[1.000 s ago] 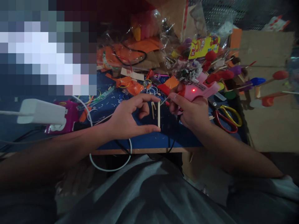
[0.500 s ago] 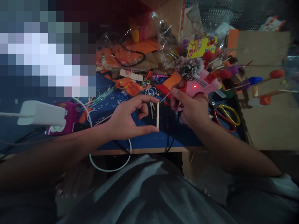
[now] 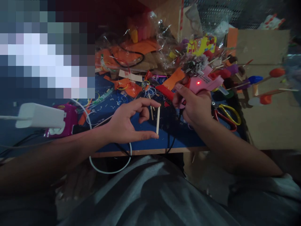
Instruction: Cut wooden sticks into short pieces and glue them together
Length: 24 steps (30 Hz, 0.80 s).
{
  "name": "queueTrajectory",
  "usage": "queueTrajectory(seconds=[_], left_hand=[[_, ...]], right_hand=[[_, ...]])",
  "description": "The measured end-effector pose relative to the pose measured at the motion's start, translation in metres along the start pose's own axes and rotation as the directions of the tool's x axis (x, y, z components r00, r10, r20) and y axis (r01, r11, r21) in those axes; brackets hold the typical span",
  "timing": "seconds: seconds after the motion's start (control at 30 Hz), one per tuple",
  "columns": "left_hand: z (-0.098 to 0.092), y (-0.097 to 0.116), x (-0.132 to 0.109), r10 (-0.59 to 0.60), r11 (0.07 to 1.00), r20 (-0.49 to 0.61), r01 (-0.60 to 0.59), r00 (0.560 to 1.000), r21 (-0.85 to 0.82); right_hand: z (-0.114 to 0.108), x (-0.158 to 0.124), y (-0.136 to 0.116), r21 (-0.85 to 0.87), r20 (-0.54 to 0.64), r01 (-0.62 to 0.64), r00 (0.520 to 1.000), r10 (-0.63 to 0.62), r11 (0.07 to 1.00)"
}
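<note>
My left hand (image 3: 128, 121) holds a short pale wooden stick (image 3: 158, 121) by its two ends. The thumb presses the lower end and the index finger the upper, so the stick stands nearly upright in view, and the other fingers curl behind. To the right, my right hand (image 3: 195, 105) is wrapped round a pink glue gun (image 3: 205, 82) with a lit red light on its side. The front of the glue gun is largely hidden by my fingers. A gap separates my right hand from the stick. Small wooden pieces (image 3: 152, 113) lie on the blue table behind the stick.
Yellow-and-red-handled scissors (image 3: 229, 116) lie right of my right hand. Colourful clay shapes on sticks (image 3: 255, 80) are beyond. Orange scraps (image 3: 127, 86), rubber bands (image 3: 150, 91) and plastic wrap clutter the back. A white charger (image 3: 39, 115) sits in a purple power strip (image 3: 71, 114); a white cable (image 3: 110, 172) loops over the table edge.
The thin pale strand between the stick's upper end and my right hand no longer shows. My right hand has moved slightly away from the stick, and the stick sits slightly lower in view.
</note>
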State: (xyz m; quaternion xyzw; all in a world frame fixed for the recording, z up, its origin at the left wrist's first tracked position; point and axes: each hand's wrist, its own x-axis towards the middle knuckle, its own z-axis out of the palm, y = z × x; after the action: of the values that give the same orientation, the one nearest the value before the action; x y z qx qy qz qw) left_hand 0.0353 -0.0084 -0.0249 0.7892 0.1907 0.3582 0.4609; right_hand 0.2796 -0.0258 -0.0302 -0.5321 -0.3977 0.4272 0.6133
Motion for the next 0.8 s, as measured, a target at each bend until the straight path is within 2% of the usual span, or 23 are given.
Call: queueTrajectory(seconds=[0.17, 0.3, 0.43, 0.53, 0.63, 0.7, 0.8], left_hand=[[0.000, -0.003, -0.001, -0.026, 0.999, -0.072, 0.023, 0.997, -0.047], [0.000, -0.006, 0.000, -0.056, 0.992, -0.132, 0.039, 0.990, -0.123], [-0.002, -0.003, 0.002, -0.108, 0.979, -0.136, 0.081, 0.985, -0.189], [-0.003, -0.002, 0.004, -0.181, 0.963, -0.129, 0.149, 0.975, -0.226], [-0.003, -0.003, 0.005, -0.188, 0.958, -0.134, 0.152, 0.973, -0.242], [-0.003, -0.005, 0.005, -0.181, 0.959, -0.149, 0.142, 0.972, -0.245], [-0.002, -0.009, 0.004, -0.189, 0.963, -0.176, 0.148, 0.966, -0.226]], right_hand=[[0.001, 0.001, 0.000, 0.012, -0.046, 0.013, 0.999, -0.013, 1.000], [0.001, 0.000, 0.000, 0.006, -0.016, 0.033, 0.999, -0.033, 0.999], [0.000, -0.001, -0.002, -0.007, 0.030, 0.033, 0.999, -0.033, 0.999], [-0.001, -0.005, -0.006, -0.043, 0.115, -0.031, 0.993, 0.036, 0.999], [0.002, -0.012, -0.013, -0.023, 0.238, -0.085, 0.967, 0.088, 0.996], [0.005, -0.019, -0.017, 0.011, 0.323, -0.124, 0.940, 0.114, 0.992], [0.009, -0.028, -0.021, 0.021, 0.452, -0.213, 0.874, 0.181, 0.977]])
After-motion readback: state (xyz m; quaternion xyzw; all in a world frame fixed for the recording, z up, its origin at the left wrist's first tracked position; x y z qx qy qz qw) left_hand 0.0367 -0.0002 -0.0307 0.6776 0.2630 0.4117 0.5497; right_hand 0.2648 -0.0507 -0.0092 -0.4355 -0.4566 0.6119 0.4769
